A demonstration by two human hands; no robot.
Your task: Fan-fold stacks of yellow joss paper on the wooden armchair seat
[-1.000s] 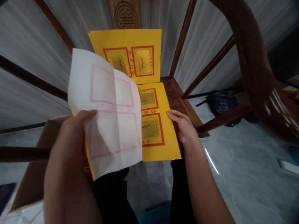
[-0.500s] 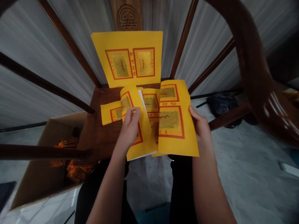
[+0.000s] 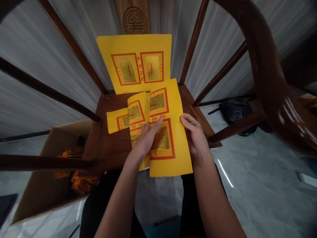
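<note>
My right hand (image 3: 195,135) pinches the right edge of a curved yellow joss paper sheet (image 3: 182,145) with red frames and gold patches. My left hand (image 3: 148,137) has its thumb on this sheet's left side; its other fingers are partly hidden between the papers. Just left of it, under that hand, is another rolled-over joss paper (image 3: 136,112). A small folded piece of joss paper (image 3: 114,120) lies farther left on the chair seat (image 3: 106,148). At the back, a stack of flat joss paper (image 3: 133,43) leans against the chair back.
Dark wooden chair spindles (image 3: 71,53) and a curved armrest (image 3: 267,59) surround the seat. A cardboard box (image 3: 34,195) with orange bundles (image 3: 83,183) stands on the floor at the left. A dark bag (image 3: 236,112) sits on the floor at the right.
My right hand has brought its sheet leftward, over the sheet by my left hand. My left thumb now presses on the sheet's left part.
</note>
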